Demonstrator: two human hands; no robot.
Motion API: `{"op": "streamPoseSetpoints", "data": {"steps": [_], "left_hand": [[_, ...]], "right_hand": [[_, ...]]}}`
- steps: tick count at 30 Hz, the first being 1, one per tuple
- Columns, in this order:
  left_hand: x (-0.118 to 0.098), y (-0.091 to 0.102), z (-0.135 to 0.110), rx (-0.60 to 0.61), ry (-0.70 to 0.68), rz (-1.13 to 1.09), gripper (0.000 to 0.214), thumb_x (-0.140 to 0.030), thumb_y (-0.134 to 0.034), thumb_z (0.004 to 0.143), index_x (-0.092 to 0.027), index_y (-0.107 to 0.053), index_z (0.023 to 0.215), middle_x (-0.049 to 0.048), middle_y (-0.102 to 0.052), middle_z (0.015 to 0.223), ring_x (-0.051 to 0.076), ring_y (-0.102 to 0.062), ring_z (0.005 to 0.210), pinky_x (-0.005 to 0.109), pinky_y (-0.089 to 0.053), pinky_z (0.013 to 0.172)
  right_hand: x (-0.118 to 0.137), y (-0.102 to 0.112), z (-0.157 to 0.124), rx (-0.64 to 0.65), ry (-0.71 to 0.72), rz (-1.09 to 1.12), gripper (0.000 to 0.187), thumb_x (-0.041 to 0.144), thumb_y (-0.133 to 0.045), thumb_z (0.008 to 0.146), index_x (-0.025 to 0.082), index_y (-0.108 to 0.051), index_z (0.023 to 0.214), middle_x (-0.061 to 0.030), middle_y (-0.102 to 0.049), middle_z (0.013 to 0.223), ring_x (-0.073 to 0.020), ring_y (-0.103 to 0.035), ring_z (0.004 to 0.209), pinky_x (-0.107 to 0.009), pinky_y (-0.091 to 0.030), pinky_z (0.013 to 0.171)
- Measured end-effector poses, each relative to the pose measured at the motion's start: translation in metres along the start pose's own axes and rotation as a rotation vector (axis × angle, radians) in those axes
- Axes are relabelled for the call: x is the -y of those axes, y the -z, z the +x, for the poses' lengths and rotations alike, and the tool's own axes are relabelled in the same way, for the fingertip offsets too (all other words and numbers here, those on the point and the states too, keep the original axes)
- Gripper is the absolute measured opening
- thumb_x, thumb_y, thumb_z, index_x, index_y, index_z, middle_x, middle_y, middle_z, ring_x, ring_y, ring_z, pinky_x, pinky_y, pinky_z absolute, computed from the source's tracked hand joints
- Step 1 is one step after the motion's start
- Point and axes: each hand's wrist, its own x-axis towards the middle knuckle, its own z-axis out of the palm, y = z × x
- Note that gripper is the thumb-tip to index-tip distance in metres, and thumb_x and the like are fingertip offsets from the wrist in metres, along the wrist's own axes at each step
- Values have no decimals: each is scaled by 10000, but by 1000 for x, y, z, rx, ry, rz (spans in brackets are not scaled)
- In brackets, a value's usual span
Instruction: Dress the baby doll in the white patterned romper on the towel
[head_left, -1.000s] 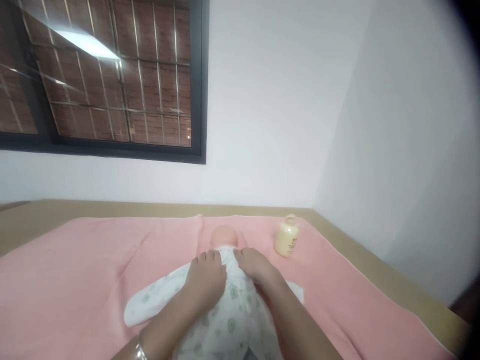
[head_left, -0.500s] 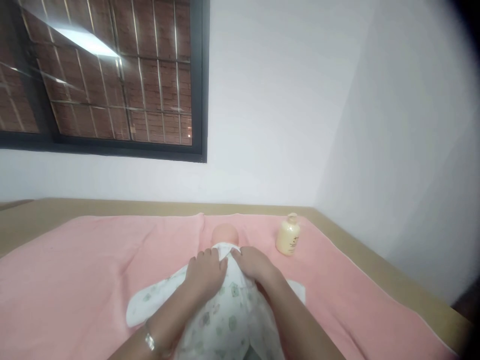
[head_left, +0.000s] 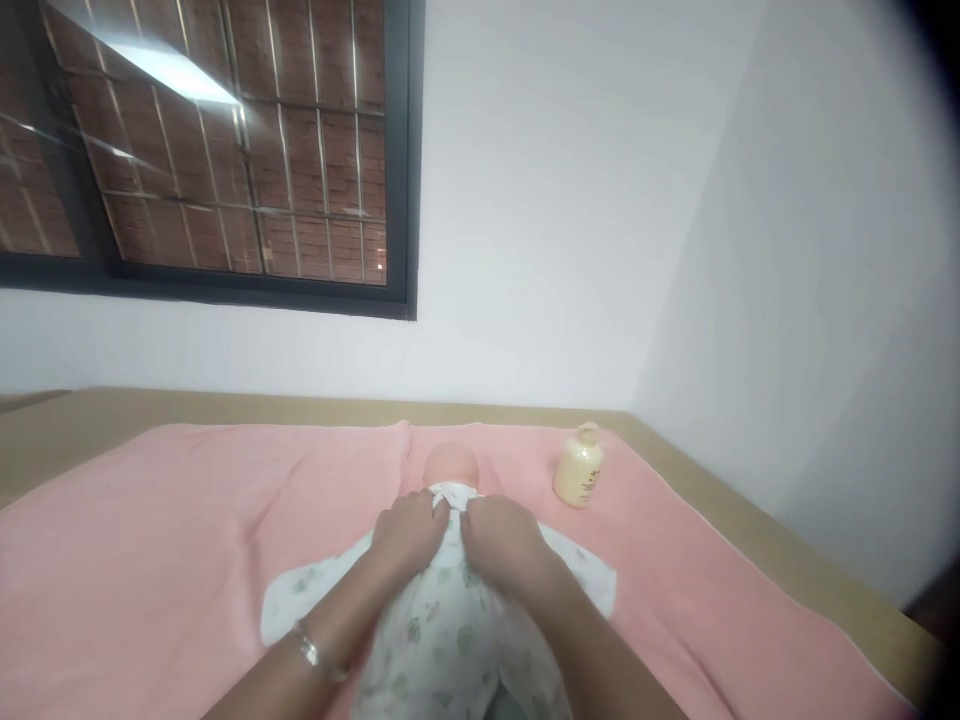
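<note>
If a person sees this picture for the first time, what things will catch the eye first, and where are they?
At the centre, a baby doll in a white printed sleepsuit lies on a pink towel, with the left hand and right hand both resting at its collar. A small cream-yellow plastic bottle stands on the towel to the right of the doll's head. A dark-framed window with a brick wall behind it fills the upper left.
</note>
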Motion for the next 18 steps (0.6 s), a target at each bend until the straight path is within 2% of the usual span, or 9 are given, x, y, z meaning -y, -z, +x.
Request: {"op": "streamPoseSetpoints", "data": {"steps": [4, 7, 12, 18], "left_hand": [[-10, -3, -11, -54, -88, 146, 431, -383, -234, 875, -152, -555, 1048, 138, -595, 1045, 270, -541, 951, 389, -377, 782], [-10, -3, -10, -50, -101, 145, 415, -384, -257, 864, -152, -550, 1043, 139, -585, 1058, 278, -523, 973, 403, -367, 797], [-3, -8, 5, -21, 54, -82, 488, -546, -240, 849, -183, -552, 938, 115, -609, 1027, 282, -535, 968, 385, -380, 755], [0, -19, 10, -144, 69, -78, 446, -532, -259, 844, -189, -542, 873, 97, -629, 940, 285, -550, 921, 384, -372, 728]], "right_hand": [[-12, -11, 13, -96, -41, 128, 428, 283, -236, 917, 155, -639, 852, -115, -652, 843, -200, -602, 716, -292, -408, 617], [-18, -21, 25, -117, -128, 223, 555, 392, -145, 929, 151, -644, 900, -132, -652, 883, -225, -603, 787, -322, -417, 663], [-24, -34, 41, -110, -198, 319, 606, 510, -152, 901, 144, -626, 987, -143, -642, 970, -268, -589, 891, -370, -413, 744], [-27, -46, 48, -156, -227, 370, 563, 527, -195, 887, 164, -610, 1002, -133, -641, 982, -252, -577, 910, -339, -394, 746]]}}
